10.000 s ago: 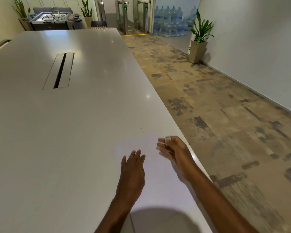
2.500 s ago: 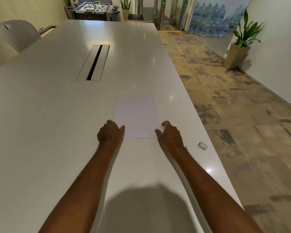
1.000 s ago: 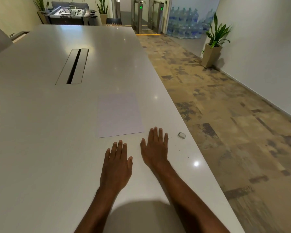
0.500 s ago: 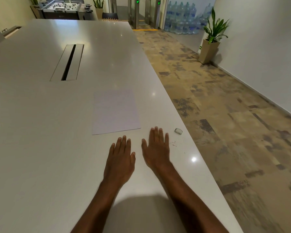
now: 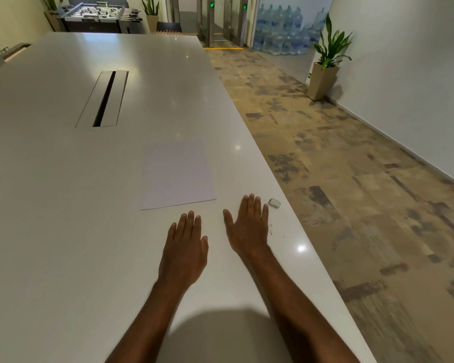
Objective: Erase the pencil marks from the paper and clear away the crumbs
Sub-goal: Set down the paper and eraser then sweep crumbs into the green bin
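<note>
I have both hands flat on the tabletop (image 5: pixel 63 205) with nothing in them: the left hand (image 5: pixel 185 248) has its fingers (image 5: pixel 190 220) straight and close together, and the right hand (image 5: pixel 248 226) lies spread out the same way. The paper (image 5: pixel 177 172) lies just past my hands and looks clean to me, so I think the rubbing is done. The eraser (image 5: pixel 274 203) sits near the right edge, and a few dark crumbs (image 5: pixel 270 230) lie just right of my right hand, maybe ready for me to brush off.
</note>
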`<act>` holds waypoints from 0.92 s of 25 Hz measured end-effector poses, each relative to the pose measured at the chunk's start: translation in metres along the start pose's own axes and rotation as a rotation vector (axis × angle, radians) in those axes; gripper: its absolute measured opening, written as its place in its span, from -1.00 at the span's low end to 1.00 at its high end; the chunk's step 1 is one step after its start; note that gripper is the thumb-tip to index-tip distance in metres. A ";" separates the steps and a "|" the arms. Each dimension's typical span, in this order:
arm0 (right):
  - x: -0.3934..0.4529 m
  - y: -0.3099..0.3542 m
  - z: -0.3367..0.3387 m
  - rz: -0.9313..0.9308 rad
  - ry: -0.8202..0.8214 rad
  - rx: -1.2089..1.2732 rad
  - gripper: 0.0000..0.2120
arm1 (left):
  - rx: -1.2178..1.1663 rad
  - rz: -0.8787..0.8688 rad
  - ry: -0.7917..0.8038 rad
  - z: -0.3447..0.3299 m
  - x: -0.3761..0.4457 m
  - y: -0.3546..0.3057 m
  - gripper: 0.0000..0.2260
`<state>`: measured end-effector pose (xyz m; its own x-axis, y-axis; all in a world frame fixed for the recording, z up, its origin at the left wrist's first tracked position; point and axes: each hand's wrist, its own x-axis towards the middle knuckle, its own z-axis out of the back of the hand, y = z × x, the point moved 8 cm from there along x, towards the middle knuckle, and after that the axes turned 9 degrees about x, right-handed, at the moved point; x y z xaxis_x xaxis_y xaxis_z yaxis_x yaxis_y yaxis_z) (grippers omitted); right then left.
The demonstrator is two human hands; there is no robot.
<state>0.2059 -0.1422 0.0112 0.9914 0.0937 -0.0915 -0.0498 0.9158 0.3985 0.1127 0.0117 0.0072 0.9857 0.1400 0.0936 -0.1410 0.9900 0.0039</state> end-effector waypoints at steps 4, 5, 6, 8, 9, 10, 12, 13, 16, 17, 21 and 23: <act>-0.069 -0.042 0.011 -0.106 -0.045 0.016 -0.07 | 0.000 0.000 -0.009 -0.003 0.001 0.001 -0.39; -0.082 -0.048 0.015 -0.136 -0.056 0.014 -0.05 | 0.007 0.002 -0.010 -0.004 0.001 0.001 -0.40; -0.088 -0.048 0.019 -0.138 -0.071 0.025 -0.04 | 0.014 0.002 -0.010 -0.004 0.001 0.000 -0.40; -0.082 -0.028 0.020 -0.028 -0.117 0.047 -0.09 | 0.019 -0.005 -0.007 -0.005 0.000 -0.001 -0.44; -0.072 -0.014 0.016 0.051 -0.114 0.051 -0.13 | 0.018 -0.010 -0.009 -0.005 0.000 -0.001 -0.45; -0.062 -0.003 0.009 0.115 -0.080 0.039 -0.16 | 0.019 -0.014 -0.014 -0.005 0.000 -0.002 -0.45; -0.046 0.005 -0.006 0.155 0.001 -0.026 -0.20 | 0.018 -0.013 -0.022 -0.003 0.000 0.000 -0.42; -0.043 -0.001 -0.009 0.117 0.016 -0.045 -0.21 | 0.016 -0.016 -0.025 -0.003 0.000 0.000 -0.41; -0.070 -0.036 0.002 -0.079 -0.012 -0.041 -0.15 | 0.010 -0.013 -0.033 -0.002 -0.001 0.001 -0.41; -0.088 -0.048 0.007 -0.127 -0.029 -0.036 -0.12 | 0.012 -0.011 -0.034 -0.001 -0.001 0.000 -0.42; -0.095 -0.053 0.023 -0.100 -0.111 -0.001 -0.08 | 0.029 -0.016 -0.042 -0.001 -0.001 -0.002 -0.47; -0.059 -0.043 0.029 -0.048 -0.153 0.043 -0.11 | 0.022 -0.022 -0.055 0.000 -0.001 -0.001 -0.51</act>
<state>0.1531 -0.1989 0.0262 0.9995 -0.0135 0.0272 0.0003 0.8999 0.4361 0.1119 0.0102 0.0066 0.9820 0.1169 0.1481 -0.1223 0.9921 0.0283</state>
